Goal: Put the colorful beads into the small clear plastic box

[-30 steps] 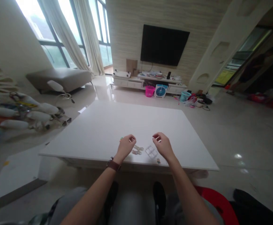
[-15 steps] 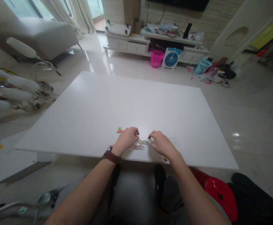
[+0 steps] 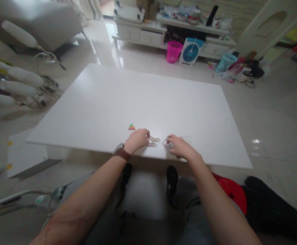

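Note:
My left hand [image 3: 138,137], a brown-strapped watch [image 3: 123,151] on its wrist, is at the near side of the white table [image 3: 148,98]. Its fingers are bent, with a gap between thumb and index finger. Beside these fingertips two short overlapping rows of small thin rings lie flat: a yellowish row [image 3: 155,139] and a paler row [image 3: 152,145] nearer me. My right hand [image 3: 177,146] is curled to the right of the rings, its fingers closed at a small pale, see-through thing [image 3: 165,142] whose kind is unclear. Small green, orange and red pieces [image 3: 131,127] lie beyond my left hand.
A red stool [image 3: 230,190] stands below the table's right front. White padded bars [image 3: 18,76] stick out at the left. Across the floor are a pink basket [image 3: 173,52], a blue-and-white fan [image 3: 191,51] and a low white cabinet [image 3: 151,35].
The view has tilted down, so the table sits higher in the picture. My right fingers have closed in on the pale see-through thing; my left hand stays beside the rings.

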Action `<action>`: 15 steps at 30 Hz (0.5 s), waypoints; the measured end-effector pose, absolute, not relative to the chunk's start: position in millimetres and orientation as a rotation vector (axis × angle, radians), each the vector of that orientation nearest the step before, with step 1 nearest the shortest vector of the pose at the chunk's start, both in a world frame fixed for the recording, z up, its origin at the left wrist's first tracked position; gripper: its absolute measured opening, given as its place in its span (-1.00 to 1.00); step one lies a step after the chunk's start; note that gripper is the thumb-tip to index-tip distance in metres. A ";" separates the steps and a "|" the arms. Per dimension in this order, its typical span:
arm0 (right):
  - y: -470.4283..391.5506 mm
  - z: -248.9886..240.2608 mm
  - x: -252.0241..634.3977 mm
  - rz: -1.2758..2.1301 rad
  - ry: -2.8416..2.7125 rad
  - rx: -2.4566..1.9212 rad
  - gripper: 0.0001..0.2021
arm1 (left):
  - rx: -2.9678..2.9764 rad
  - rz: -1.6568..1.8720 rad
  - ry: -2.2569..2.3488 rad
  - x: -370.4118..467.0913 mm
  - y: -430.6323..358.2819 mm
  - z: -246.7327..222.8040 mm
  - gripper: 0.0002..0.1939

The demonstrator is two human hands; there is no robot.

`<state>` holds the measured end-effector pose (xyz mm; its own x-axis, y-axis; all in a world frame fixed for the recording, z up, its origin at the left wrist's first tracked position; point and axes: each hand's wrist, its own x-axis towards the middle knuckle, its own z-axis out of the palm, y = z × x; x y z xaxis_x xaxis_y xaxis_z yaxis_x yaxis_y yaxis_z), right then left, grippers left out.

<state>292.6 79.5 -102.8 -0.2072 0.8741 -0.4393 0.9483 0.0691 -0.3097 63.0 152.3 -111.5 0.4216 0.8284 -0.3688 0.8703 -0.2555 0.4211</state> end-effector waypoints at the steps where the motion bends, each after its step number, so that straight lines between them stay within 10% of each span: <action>1: 77.6 -103.2 292.8 -0.807 2.190 1.889 -0.59 | 2.117 -0.101 1.437 62.0 150.2 -111.5 -0.81; 15: 70.4 -91.4 286.4 -0.752 2.108 1.890 -0.61 | 2.168 -0.069 1.425 54.3 131.2 -114.2 -0.87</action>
<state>286.4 70.4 -91.4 -0.1548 0.8641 -0.4790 0.9722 0.0469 -0.2296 54.3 131.2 -114.2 0.4397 0.8367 -0.3265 0.8644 -0.2956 0.4067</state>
